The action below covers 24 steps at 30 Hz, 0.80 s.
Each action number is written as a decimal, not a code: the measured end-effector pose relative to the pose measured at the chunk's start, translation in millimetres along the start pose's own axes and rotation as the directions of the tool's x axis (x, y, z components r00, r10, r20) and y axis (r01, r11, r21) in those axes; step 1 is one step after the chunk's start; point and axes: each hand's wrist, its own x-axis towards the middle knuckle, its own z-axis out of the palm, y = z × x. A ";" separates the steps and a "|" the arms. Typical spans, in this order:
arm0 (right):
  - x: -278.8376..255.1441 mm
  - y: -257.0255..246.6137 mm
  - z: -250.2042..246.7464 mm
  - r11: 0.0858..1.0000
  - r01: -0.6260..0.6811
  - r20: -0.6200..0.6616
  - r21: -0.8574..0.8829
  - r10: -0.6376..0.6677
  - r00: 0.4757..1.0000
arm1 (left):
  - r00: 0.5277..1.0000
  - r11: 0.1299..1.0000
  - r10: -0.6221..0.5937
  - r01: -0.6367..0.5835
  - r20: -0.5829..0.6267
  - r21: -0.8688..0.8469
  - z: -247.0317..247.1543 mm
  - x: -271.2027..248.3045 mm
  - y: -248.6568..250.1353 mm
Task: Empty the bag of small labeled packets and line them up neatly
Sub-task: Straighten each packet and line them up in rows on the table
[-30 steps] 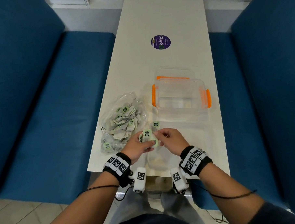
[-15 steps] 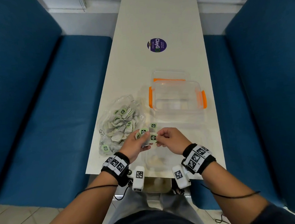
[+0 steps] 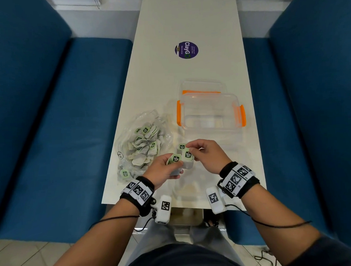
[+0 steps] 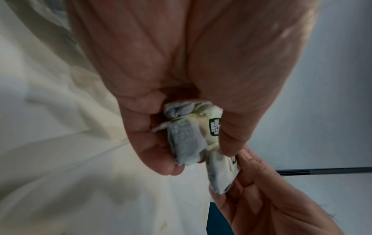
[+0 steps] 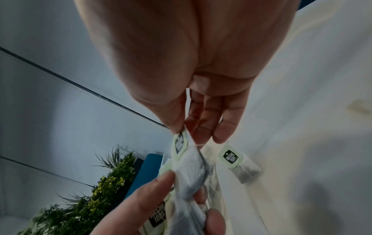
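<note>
A clear plastic bag full of small tea packets with green labels lies on the white table, left of my hands. My left hand grips a small bunch of packets. My right hand pinches the label end of one packet that sticks out of the bunch. One more packet lies flat on the table just beyond my hands, seen also as a labeled packet in the right wrist view.
A clear box with orange latches stands beyond my hands, its lid behind it. A purple round sticker sits farther up the table. Blue bench seats flank both long sides; the near edge runs under my wrists.
My right hand has moved up to the top of the bunch and now pinches one packet by its label. The left hand still holds the bunch in the same spot.
</note>
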 end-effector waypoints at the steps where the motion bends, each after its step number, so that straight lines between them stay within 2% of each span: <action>1: -0.9 -0.5 0.2 1.000 0.012 -0.007 0.018 -0.011 1.000 | 1.000 1.000 0.003 -0.003 0.003 0.010 0.4 -0.3 0.0; 3: -1.9 -0.1 1.7 0.998 0.019 -0.031 0.061 -0.017 0.999 | 1.000 0.999 0.014 -0.014 0.010 0.029 0.7 -0.2 -1.2; 6: -5.3 3.4 3.3 0.998 -0.044 -0.059 0.047 0.047 0.997 | 1.000 0.999 0.022 -0.022 -0.008 0.029 0.0 0.6 -3.4; 10: -16.2 14.0 6.4 0.990 -0.116 0.071 -0.077 0.121 0.990 | 0.999 1.000 0.017 -0.017 -0.027 0.002 -1.0 0.4 -4.7; 12: -19.3 21.6 9.9 0.989 -0.126 0.096 -0.082 0.134 0.986 | 1.000 1.000 0.014 -0.014 -0.028 -0.010 -1.6 -0.4 -5.9; 15: -19.8 28.1 12.8 0.990 -0.138 0.034 -0.037 0.139 0.990 | 0.999 0.998 0.004 -0.007 -0.043 -0.055 -2.1 -1.2 -5.7; 20: -19.4 30.9 12.5 0.997 -0.078 -0.033 -0.001 0.077 0.996 | 0.997 0.997 -0.005 0.000 -0.071 -0.071 -2.6 -2.0 -2.4; 24: -17.1 31.1 13.0 0.997 -0.071 -0.066 -0.003 0.071 0.995 | 0.999 0.999 -0.020 0.018 -0.039 -0.048 -1.4 -2.1 0.0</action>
